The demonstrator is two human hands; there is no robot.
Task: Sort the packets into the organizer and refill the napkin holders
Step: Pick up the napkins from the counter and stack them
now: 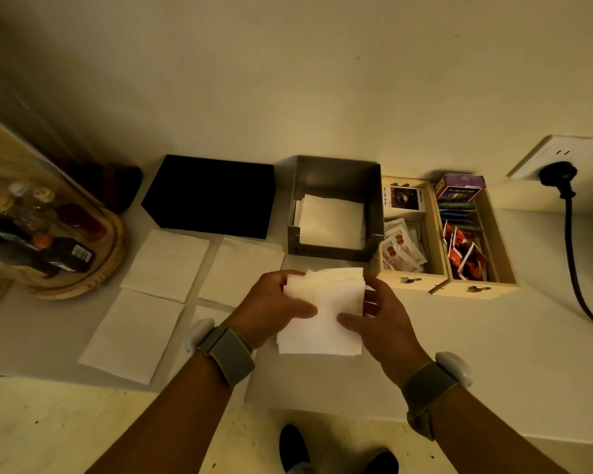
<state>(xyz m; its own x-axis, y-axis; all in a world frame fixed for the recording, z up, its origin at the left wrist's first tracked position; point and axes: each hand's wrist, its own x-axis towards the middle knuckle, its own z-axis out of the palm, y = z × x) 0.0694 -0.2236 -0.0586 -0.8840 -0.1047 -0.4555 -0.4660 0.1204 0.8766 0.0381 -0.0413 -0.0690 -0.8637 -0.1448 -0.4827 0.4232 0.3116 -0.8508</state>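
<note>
Both hands hold a stack of white napkins (322,313) above the counter's front middle. My left hand (271,309) grips its left side, thumb on top. My right hand (380,319) grips its right side. Just behind stands a grey napkin holder (336,251), open on top, with a few napkins lying in it. A black napkin holder (213,196) stands to its left. At the right, the wooden organizer (439,283) has packets (466,254) sorted in its compartments.
Several flat napkin stacks (166,260) lie on the counter left of my hands. A round wooden tray with bottles (65,234) sits at far left. A wall socket with a black plug and cable (562,179) is at far right. The counter's front edge is near my forearms.
</note>
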